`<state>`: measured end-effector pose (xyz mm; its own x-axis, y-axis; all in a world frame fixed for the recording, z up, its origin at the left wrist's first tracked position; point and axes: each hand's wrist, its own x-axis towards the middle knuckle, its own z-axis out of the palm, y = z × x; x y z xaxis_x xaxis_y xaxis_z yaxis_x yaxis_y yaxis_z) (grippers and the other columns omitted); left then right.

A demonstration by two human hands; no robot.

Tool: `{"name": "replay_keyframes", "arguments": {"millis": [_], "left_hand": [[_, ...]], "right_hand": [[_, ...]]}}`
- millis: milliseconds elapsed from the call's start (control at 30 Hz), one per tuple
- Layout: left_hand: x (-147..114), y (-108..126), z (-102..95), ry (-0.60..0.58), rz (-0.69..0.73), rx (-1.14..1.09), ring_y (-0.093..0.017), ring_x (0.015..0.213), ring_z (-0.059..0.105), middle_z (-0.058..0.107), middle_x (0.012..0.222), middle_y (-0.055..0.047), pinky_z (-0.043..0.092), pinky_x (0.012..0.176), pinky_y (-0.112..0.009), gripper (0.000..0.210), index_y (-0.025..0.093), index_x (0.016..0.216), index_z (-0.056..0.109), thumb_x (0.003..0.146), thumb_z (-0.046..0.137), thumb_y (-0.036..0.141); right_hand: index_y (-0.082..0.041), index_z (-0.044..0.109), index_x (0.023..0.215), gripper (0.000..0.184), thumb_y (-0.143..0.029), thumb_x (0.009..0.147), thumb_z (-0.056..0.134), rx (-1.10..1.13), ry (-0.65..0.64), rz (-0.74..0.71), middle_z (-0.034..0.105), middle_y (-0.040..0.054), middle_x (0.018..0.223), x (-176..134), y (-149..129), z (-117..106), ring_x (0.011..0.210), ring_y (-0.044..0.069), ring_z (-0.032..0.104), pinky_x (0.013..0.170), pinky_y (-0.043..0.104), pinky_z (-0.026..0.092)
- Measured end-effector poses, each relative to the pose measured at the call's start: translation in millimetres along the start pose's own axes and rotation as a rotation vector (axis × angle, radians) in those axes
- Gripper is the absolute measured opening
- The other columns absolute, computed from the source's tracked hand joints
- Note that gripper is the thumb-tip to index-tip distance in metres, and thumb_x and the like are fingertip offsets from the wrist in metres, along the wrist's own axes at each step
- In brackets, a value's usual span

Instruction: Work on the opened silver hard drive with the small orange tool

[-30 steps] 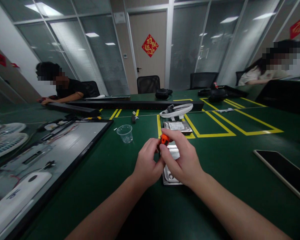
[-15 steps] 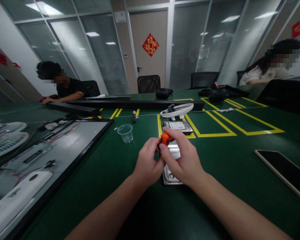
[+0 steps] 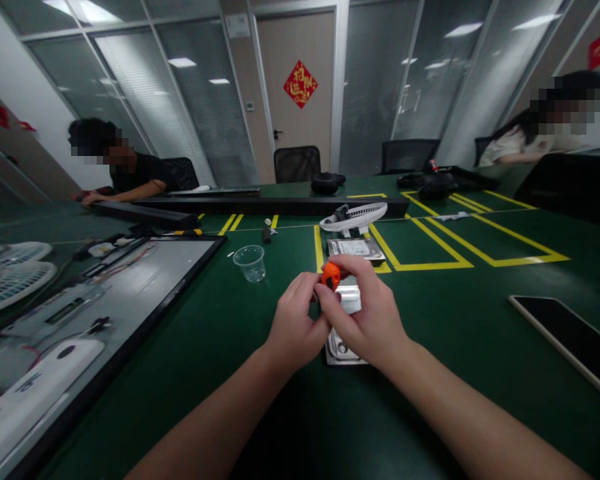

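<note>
Currently, the right hand [image 3: 375, 313] grasps an orange-and-black handle [image 3: 331, 276] between thumb and fingers, above a silver hard drive [image 3: 346, 353] that lies on the green desk [image 3: 445, 313]. The left hand [image 3: 294, 320] is curled in close beside the handle; its fingertips are mostly hidden, so I cannot tell whether it grips anything. The drive sits partly out of sight behind both hands, its near end showing metal.

If the handle tilts, whatever tip it carries, which is not visible, could slip and scratch the casing or catch a left fingertip. The drive might also twist on the desk, since neither hand visibly pins it down. Any small part coming loose could roll off unseen, because the clear plastic cup [image 3: 250, 264] stands away to the left. A hard forward shove could push the drive into the second hard drive [image 3: 356, 250], which lies just beyond it.
</note>
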<state>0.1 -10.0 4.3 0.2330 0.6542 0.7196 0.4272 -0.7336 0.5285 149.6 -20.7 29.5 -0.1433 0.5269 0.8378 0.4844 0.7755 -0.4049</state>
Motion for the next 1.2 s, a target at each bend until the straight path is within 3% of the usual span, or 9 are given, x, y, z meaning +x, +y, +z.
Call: {"name": "replay_keyframes", "arguments": {"millis": [233,500,833,1033,1200], "left_hand": [[0.3,-0.4,-0.4,-0.003,0.029,0.001,-0.017,0.078,0.056,0.059,0.088,-0.002,0.044,0.071,-0.030,0.004,0.020,0.095,0.054,0.097,0.054,0.017],[-0.5,-0.5,0.4,0.018,-0.008,-0.001,-0.018,0.083,0.059,0.063,0.094,-0.003,0.045,0.075,-0.030,0.015,0.021,0.105,0.057,0.092,0.061,0.014],[0.3,1.0,-0.7,0.007,0.017,0.002,-0.018,0.080,0.056,0.061,0.090,-0.003,0.044,0.073,-0.030,0.004,0.020,0.098,0.056,0.095,0.055,0.017],[-1.8,-1.7,0.3,0.056,0.021,0.002,-0.018,0.085,0.061,0.065,0.097,-0.003,0.048,0.076,-0.029,0.024,0.021,0.113,0.057,0.091,0.063,0.016],[-0.3,-0.6,-1.1,0.009,0.031,-0.038,-0.017,0.085,0.060,0.064,0.097,-0.004,0.048,0.077,-0.029,0.015,0.020,0.111,0.058,0.096,0.057,0.017]], "right_hand": [[-0.025,0.051,0.141,0.045,-0.020,0.097,0.061,0.015,-0.030,-0.038,0.069,0.0084,0.120,1.1,0.9,-0.2,0.109,0.024,0.068,0.095,0.043,0.059],[-0.023,0.054,0.132,0.037,-0.020,0.097,0.064,0.008,-0.003,-0.034,0.069,0.0083,0.115,1.0,1.6,0.3,0.104,0.022,0.069,0.093,0.040,0.059],[-0.021,0.053,0.139,0.040,-0.019,0.099,0.059,0.028,-0.025,-0.059,0.069,0.0084,0.118,0.4,2.2,0.1,0.106,0.022,0.067,0.095,0.039,0.057],[-0.022,0.055,0.130,0.034,-0.021,0.097,0.063,0.007,0.016,-0.038,0.068,0.0073,0.112,0.2,1.5,0.2,0.101,0.021,0.068,0.091,0.037,0.058],[-0.023,0.052,0.139,0.041,-0.020,0.099,0.060,0.025,-0.010,-0.042,0.069,0.0091,0.120,0.8,0.6,-1.4,0.108,0.023,0.068,0.094,0.041,0.058]]}}
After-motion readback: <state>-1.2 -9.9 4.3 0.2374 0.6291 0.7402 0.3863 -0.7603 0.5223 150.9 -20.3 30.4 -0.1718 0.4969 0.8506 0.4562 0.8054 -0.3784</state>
